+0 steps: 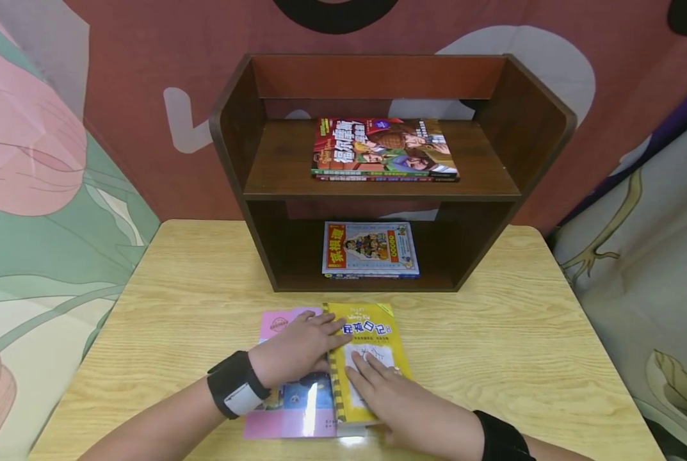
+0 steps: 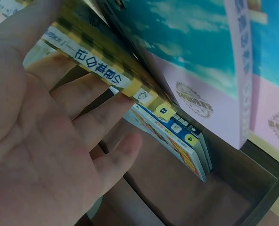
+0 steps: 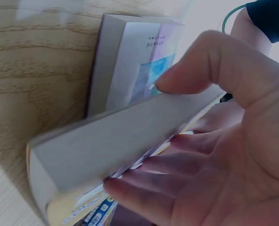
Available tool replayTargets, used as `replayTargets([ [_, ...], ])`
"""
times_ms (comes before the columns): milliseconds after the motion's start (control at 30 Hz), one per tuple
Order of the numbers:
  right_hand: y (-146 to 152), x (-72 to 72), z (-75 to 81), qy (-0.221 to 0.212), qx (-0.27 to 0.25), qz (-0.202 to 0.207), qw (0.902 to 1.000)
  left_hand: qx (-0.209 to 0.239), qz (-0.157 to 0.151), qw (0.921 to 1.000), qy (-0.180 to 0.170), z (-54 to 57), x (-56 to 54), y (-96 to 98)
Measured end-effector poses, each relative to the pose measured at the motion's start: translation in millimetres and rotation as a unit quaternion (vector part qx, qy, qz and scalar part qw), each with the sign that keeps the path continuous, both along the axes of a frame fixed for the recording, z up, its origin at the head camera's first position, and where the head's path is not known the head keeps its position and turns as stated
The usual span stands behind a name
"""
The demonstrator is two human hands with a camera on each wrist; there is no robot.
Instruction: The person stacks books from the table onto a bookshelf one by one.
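Observation:
A thick yellow book (image 1: 378, 320) lies in front of the shelf, overlapping the right part of a pink and blue book (image 1: 262, 422) on the table. My right hand (image 1: 395, 394) holds the yellow book at its right side, fingers on the front cover and thumb (image 3: 186, 82) against the page edges. My left hand (image 1: 297, 349) lies across the pink book, its outstretched fingers reaching onto the yellow cover's left part. The left wrist view shows the yellow book's spine (image 2: 102, 68) beside those fingers. Part of the pink book's cover is hidden under the left hand.
A dark brown two-level bookshelf (image 1: 280, 160) stands at the back of the wooden table (image 1: 493, 346). Stacked comic books (image 1: 383, 147) lie flat on its upper level, and thin light blue books (image 1: 372, 250) on the lower. Printed cloth (image 1: 130, 128) hangs behind and at the sides.

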State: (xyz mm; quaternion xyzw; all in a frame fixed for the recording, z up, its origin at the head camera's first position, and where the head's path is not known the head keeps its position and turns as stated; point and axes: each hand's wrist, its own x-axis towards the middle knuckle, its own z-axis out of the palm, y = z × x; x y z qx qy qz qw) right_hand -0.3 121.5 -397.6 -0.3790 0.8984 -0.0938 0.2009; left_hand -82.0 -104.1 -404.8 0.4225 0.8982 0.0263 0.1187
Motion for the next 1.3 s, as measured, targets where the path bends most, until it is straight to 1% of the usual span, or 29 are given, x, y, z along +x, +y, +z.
replayTargets([
  [67, 3, 1.1, -0.9, 0.006, -0.004, 0.0, 1.0, 0.005, 0.002, 1.0, -0.002, 1.1, 0.0, -0.2],
  [167, 5, 2.6, -2.5, 0.013, -0.007, -0.002, 0.9999, 0.003, 0.002, 1.0, 0.007, 1.8, 0.7, 0.7],
  [267, 5, 3.1, -2.5, 0.005, -0.017, -0.014, 0.9998, -0.005, -0.001, 0.9994, 0.034, 1.8, 2.0, 2.8],
  [367, 3, 2.6, 0.0, -0.012, -0.029, -0.037, 0.9988, -0.011, -0.006, 0.997, 0.076, 2.4, 4.1, 6.1],
  [433, 2, 2.3, 2.2, -0.017, -0.032, -0.056, 0.9977, -0.015, -0.007, 0.9941, 0.107, 2.7, 6.0, 8.8],
  [533, -2, 2.1, 6.9, -0.013, -0.03, -0.078, 0.9964, -0.019, -0.002, 0.9894, 0.144, 3.6, 10.2, 13.2],
  [700, -7, 2.2, 13.2, -0.013, -0.01, -0.103, 0.9946, -0.032, 0.01, 0.9777, 0.208, 4.2, 20.4, 21.8],
  [800, -6, 2.5, 12.0, 0.012, -0.007, -0.113, 0.9935, -0.035, 0.02, 0.971, 0.236, 4.7, 27.3, 28.4],
  [867, -6, 2.0, 9.0, 0.042, -0.009, -0.123, 0.9915, -0.031, 0.027, 0.9695, 0.242, 5.4, 31.8, 33.1],
  [967, -5, 0.4, 4.2, 0.082, 0.002, -0.139, 0.9869, -0.037, 0.035, 0.9683, 0.245, 5.5, 37.2, 39.8],
  [1067, -4, -1.4, -0.5, 0.123, 0.016, -0.143, 0.982, -0.054, 0.043, 0.967, 0.245, 4.5, 40.5, 44.6],
  [1133, -3, -2.5, -2.5, 0.139, 0.023, -0.139, 0.9803, -0.056, 0.049, 0.9675, 0.242, 3.7, 41.3, 46.4],
  [1200, -1, -3.5, -3.7, 0.146, 0.027, -0.132, 0.9801, -0.049, 0.053, 0.9698, 0.233, 2.6, 40.8, 46.5],
  [1300, 4, -6.1, -2.0, 0.146, 0.025, -0.129, 0.9805, -0.012, 0.062, 0.9749, 0.214, 0.6, 36.0, 43.6],
])
